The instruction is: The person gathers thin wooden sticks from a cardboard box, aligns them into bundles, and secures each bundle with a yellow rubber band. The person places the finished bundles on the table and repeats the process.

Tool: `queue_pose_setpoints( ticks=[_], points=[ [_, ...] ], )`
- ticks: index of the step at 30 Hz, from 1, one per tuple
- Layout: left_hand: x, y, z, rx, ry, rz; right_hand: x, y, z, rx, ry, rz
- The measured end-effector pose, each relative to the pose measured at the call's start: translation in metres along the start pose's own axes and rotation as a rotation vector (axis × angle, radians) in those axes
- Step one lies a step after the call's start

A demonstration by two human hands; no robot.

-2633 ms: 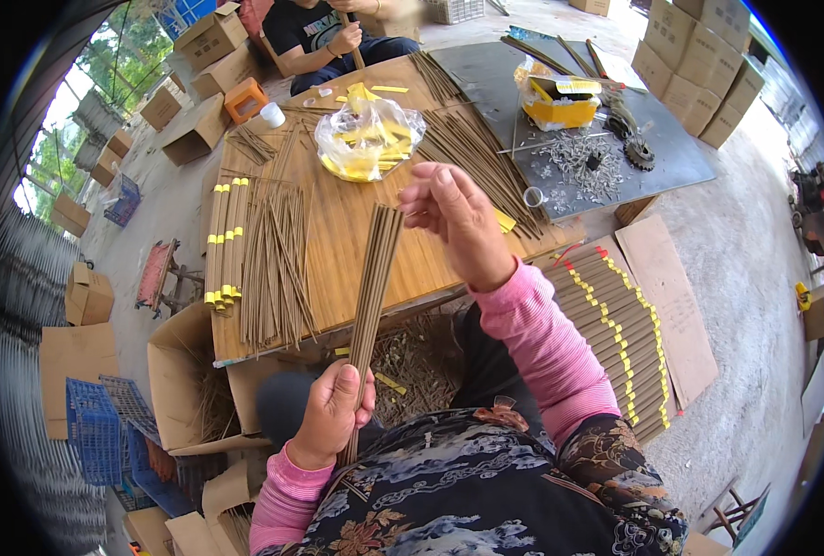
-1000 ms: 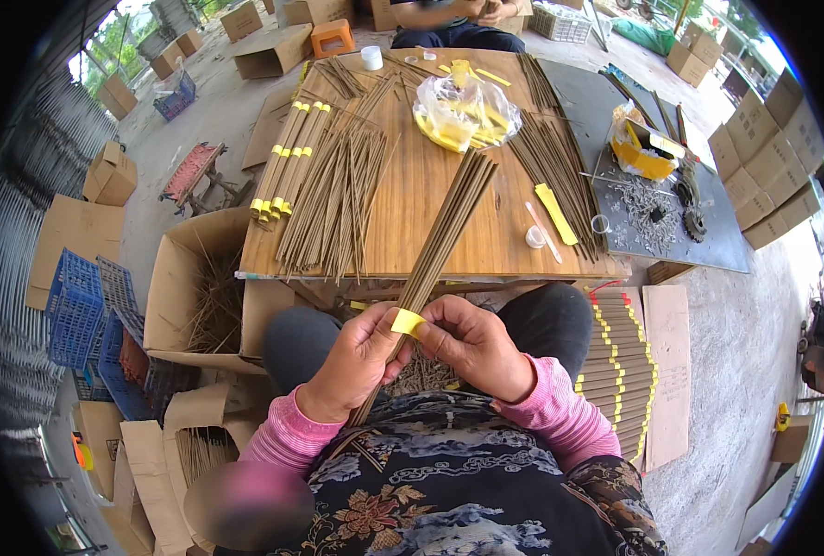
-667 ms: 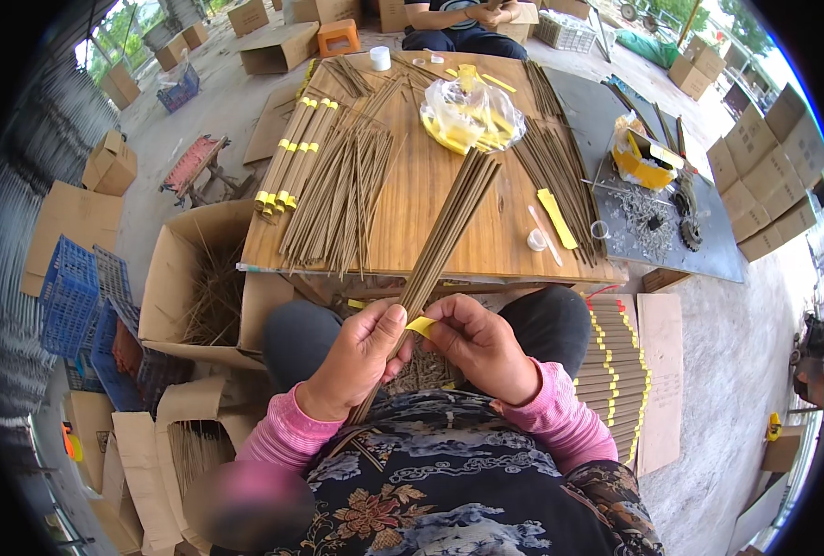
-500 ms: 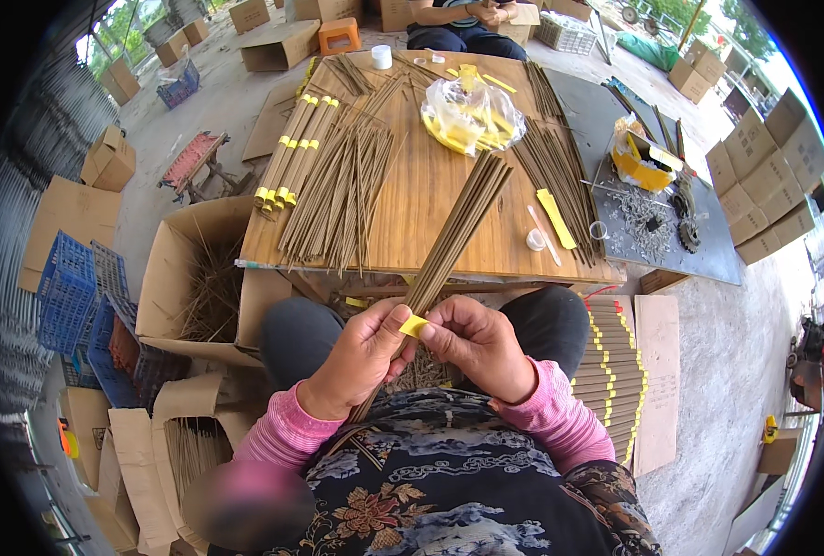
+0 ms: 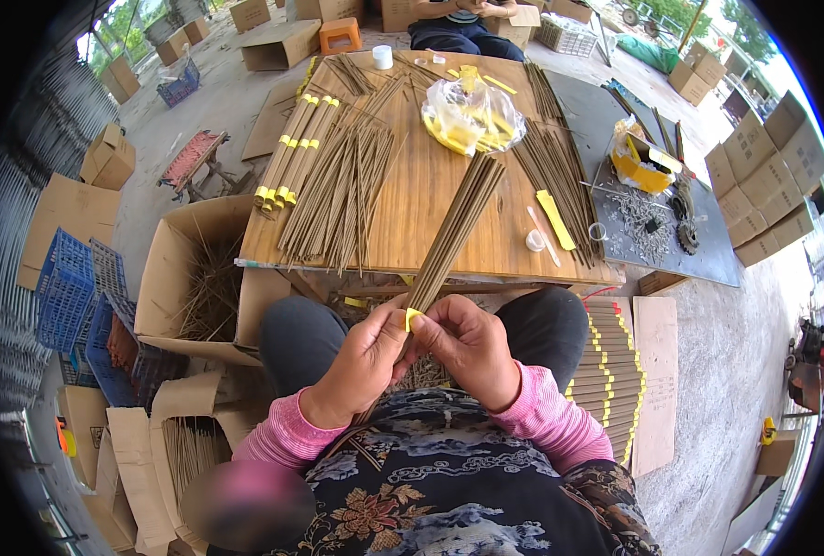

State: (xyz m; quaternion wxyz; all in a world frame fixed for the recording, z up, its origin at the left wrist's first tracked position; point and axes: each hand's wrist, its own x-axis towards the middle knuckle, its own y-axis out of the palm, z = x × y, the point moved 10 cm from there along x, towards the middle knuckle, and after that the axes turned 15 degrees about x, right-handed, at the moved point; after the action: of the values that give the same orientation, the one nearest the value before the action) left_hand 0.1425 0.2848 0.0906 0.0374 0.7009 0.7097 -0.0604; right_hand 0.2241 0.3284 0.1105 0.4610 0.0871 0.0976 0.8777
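Note:
A bundle of thin brown incense sticks [image 5: 456,222] slants up and away from my lap, its far end over the wooden table [image 5: 430,208]. My left hand [image 5: 361,352] is closed round the bundle's lower part. Wrapped partly about the sticks is a yellow paper band [image 5: 412,318]. The thumb and fingers of my right hand [image 5: 467,347] pinch this band against the bundle from the right. Both hands touch there, and the bundle's bottom end is mostly hidden behind them.
Loose sticks [image 5: 338,190] and yellow-banded bundles [image 5: 287,153] lie on the table's left. A plastic bag of yellow strips [image 5: 472,116] is at the back. Yellow strips [image 5: 555,220] lie right. A carton [image 5: 199,278] stands left; finished bundles [image 5: 606,371] rest low right. Another person [image 5: 467,23] sits opposite.
The yellow band now folds more closely round the bundle, with less of it showing. My right hand has shifted slightly left and the bundle's top has tilted a little left.

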Motion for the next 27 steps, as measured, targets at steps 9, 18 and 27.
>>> queue_pose_setpoints(
  ticks=[9, 18, 27],
  points=[
    [-0.001, 0.005, 0.000, 0.015, 0.003, 0.033, 0.004, -0.011, -0.005, -0.214, 0.030, -0.010],
    [0.000, 0.008, -0.006, 0.019, 0.055, 0.061, 0.006, -0.014, -0.005, -0.222, -0.009, -0.029],
    [0.005, 0.007, 0.006, -0.004, -0.073, 0.016, 0.007, -0.012, -0.004, -0.125, 0.104, 0.051]
  ],
)
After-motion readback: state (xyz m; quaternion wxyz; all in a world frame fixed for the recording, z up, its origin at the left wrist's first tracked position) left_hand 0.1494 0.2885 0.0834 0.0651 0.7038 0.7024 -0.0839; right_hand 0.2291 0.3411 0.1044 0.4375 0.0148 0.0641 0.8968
